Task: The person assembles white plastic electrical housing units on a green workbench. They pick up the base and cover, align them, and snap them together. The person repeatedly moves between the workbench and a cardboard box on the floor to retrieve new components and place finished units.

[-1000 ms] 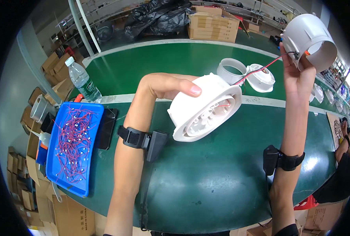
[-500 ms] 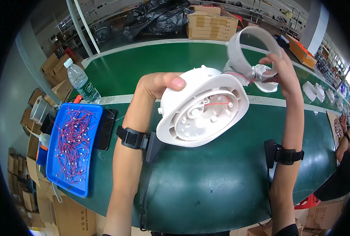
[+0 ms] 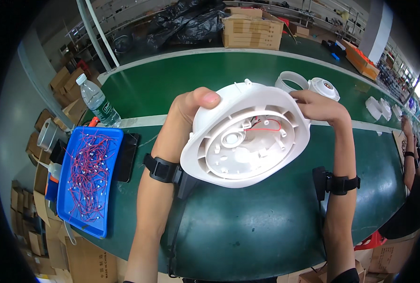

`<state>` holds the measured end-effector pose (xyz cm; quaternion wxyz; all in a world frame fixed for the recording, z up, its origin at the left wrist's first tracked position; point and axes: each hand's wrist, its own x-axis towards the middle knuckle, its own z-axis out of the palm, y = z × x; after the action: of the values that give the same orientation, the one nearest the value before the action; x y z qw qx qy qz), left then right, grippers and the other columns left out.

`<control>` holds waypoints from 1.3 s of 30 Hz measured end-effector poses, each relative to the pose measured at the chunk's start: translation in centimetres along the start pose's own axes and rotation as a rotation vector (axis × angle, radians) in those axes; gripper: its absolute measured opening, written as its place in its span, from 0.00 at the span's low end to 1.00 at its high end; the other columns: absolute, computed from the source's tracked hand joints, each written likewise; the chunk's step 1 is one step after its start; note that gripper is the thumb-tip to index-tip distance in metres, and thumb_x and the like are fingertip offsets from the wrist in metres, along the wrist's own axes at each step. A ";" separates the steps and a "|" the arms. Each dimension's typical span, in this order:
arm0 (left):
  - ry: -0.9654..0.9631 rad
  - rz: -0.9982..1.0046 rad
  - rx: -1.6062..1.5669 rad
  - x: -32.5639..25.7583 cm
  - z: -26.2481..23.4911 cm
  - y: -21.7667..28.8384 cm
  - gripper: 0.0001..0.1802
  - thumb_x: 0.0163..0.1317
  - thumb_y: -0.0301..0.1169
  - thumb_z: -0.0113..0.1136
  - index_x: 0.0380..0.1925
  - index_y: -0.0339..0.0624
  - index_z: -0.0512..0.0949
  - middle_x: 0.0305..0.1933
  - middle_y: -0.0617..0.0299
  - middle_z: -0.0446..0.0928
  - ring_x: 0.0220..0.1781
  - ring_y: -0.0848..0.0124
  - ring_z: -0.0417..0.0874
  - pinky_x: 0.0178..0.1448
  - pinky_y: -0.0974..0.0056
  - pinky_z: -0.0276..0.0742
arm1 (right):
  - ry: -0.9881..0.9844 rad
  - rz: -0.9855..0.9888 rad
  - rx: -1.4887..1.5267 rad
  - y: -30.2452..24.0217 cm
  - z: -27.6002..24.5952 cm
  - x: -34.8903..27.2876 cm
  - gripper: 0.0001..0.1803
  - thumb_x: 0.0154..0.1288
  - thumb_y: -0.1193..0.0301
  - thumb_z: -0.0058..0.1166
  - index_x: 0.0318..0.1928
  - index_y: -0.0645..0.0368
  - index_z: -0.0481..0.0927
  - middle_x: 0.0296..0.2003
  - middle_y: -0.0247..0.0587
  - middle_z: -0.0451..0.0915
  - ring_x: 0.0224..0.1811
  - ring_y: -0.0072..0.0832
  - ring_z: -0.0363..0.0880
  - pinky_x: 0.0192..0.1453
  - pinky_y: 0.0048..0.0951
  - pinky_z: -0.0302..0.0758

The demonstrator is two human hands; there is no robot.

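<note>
A large round white plastic housing (image 3: 247, 141) is held up over the green table, its ribbed inside facing me, with a thin red wire (image 3: 266, 125) lying inside it. My left hand (image 3: 184, 120) grips its left rim, thumb on top. My right hand (image 3: 316, 104) holds its upper right edge. Both wrists wear black straps.
A blue tray (image 3: 73, 198) of red-and-white wires sits at the left, a black phone (image 3: 127, 155) beside it, a water bottle (image 3: 96, 101) behind. A white ring (image 3: 292, 81) and a round white part (image 3: 324, 88) lie on the green table (image 3: 247, 231). Another person's arm (image 3: 410, 151) is at the right edge.
My right hand came down from high at the right, no longer holding the white cylindrical part, and now grips the housing. The housing has turned its inside toward me.
</note>
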<state>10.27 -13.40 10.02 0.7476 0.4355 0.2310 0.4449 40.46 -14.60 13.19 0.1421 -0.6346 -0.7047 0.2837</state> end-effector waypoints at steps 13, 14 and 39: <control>0.043 -0.006 -0.029 0.4 -0.1 -0.7 0.34 0.47 0.48 0.69 0.45 0.27 0.79 0.40 0.45 0.82 0.35 0.63 0.85 0.40 0.64 0.82 | 0.016 -0.621 0.395 -5.6 -0.3 -3.2 0.15 0.68 0.66 0.54 0.47 0.66 0.80 0.39 0.35 0.82 0.40 0.18 0.77 0.43 0.22 0.75; 0.039 -0.011 -0.028 0.4 0.0 -0.8 0.34 0.48 0.48 0.69 0.45 0.27 0.79 0.41 0.45 0.82 0.36 0.64 0.85 0.40 0.64 0.82 | 0.020 -0.623 0.375 -4.9 -0.5 -3.0 0.16 0.69 0.64 0.55 0.47 0.65 0.81 0.37 0.34 0.83 0.36 0.16 0.78 0.37 0.20 0.75; -0.392 -0.082 0.289 1.5 1.3 1.5 0.37 0.55 0.53 0.62 0.51 0.27 0.78 0.48 0.41 0.81 0.46 0.60 0.85 0.49 0.61 0.83 | 0.211 -0.701 0.362 -5.8 0.3 -3.5 0.08 0.70 0.70 0.49 0.37 0.63 0.70 0.29 0.31 0.68 0.31 0.18 0.65 0.36 0.24 0.67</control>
<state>11.28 -12.30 12.08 0.7257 0.6061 0.1602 0.2836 36.09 -18.24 16.89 0.4108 -0.3461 -0.7988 0.2709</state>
